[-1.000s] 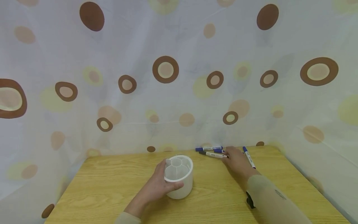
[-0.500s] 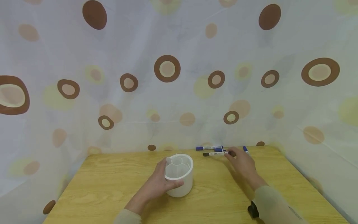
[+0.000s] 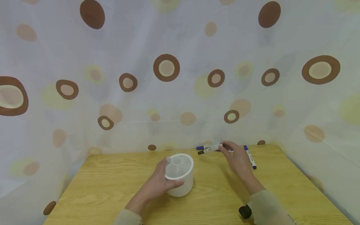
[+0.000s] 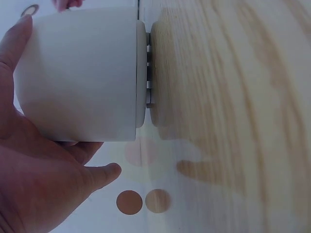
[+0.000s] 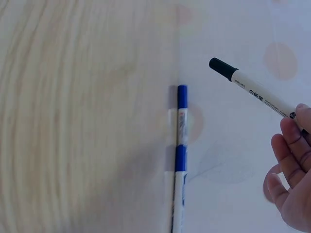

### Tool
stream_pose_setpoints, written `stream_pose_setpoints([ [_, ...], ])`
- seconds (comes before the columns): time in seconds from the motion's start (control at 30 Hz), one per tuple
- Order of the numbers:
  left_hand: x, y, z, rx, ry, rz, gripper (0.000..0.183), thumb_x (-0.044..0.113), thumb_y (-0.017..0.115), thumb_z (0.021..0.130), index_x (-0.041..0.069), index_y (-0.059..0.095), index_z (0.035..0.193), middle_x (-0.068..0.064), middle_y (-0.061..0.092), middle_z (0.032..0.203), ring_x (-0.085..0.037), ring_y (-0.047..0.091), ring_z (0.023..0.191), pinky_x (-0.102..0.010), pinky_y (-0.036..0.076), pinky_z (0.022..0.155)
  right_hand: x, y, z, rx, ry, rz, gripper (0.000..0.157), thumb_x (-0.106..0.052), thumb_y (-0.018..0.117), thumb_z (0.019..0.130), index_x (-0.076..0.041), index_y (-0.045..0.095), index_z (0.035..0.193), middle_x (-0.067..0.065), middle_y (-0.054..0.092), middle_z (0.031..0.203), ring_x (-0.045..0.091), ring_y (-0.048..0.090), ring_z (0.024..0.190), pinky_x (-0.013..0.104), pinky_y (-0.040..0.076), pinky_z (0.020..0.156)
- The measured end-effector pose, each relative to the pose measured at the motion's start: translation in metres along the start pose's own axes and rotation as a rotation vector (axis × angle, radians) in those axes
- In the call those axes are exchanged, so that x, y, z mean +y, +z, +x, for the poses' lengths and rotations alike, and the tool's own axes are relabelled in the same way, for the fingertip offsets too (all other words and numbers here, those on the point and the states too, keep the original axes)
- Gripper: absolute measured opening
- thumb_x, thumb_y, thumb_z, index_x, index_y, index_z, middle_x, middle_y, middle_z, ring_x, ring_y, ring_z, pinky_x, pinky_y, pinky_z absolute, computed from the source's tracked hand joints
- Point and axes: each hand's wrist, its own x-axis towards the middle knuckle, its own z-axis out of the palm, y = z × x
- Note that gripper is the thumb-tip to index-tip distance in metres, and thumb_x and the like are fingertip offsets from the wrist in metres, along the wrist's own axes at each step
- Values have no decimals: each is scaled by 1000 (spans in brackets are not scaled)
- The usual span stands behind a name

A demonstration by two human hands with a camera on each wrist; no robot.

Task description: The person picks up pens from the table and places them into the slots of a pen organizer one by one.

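My left hand (image 3: 154,185) is wrapped round a white cylindrical pen holder (image 3: 183,187), its thumb across the near side. Dividers split the holder's top into compartments, and in the left wrist view the pen holder (image 4: 82,75) has small feet under its base. My right hand (image 3: 238,160) pinches a whiteboard marker (image 3: 211,149) by one end, raised off the table. Its black cap (image 5: 223,69) points away from the fingers in the right wrist view. Below it, two blue-capped markers lie end to end, one blue cap (image 5: 182,97) ahead of another blue cap (image 5: 181,158).
Another blue-capped marker (image 3: 250,157) lies right of my right hand. The wooden table (image 3: 118,181) ends at a hanging sheet (image 3: 135,109) with brown and yellow spots. A black device (image 3: 245,212) sits at my right wrist.
My right hand has lifted the black-capped marker off the table, drawing it slightly left and upward. The blue-capped marker at the right shows fully again. My left hand stays on the pen holder.
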Motion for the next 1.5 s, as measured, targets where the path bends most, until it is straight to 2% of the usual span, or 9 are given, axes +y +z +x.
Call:
stream_pose_setpoints([
  [0.27,0,-1,0,-2,-17,17,110,43,95,88,6,29,168,-20,42,157,-34,57,131,-61,45,114,-31,2,-2,46,-33,79,37,-35,64,115,-10,72,140,15,77,128,40,71,122,60,58,97],
  [0.63,-1,-2,1,-12,-13,-5,105,44,93,89,9,32,167,-16,45,153,-30,57,131,-58,46,114,-60,6,-3,83,-68,190,33,-32,65,115,-9,73,138,9,76,124,32,68,124,52,56,94],
  [0.83,-6,-1,4,-24,-21,-6,107,47,93,89,11,30,167,-15,44,154,-29,57,132,-56,45,114,-73,6,-8,75,-63,216,34,-32,65,114,-9,72,138,10,75,128,35,64,131,55,55,101],
  [0.97,-5,-2,3,-20,-9,-18,101,45,93,89,12,35,165,-15,45,152,-29,57,131,-56,46,114,-79,9,-9,71,-76,233,34,-33,66,114,-9,73,137,10,75,127,35,65,131,56,55,103],
  [1.2,-2,-3,3,-20,-2,-24,95,41,94,89,13,39,161,-14,46,150,-28,57,130,-57,47,112,-86,11,-10,64,-90,211,30,-29,68,113,-9,73,135,9,77,123,34,68,126,51,59,92],
  [1.5,0,-2,2,-13,11,-23,93,41,94,89,14,41,161,-14,46,150,-27,56,129,-53,46,111,-88,15,-13,17,-122,212,29,-30,69,112,-11,74,134,5,77,121,32,68,126,58,56,99],
])
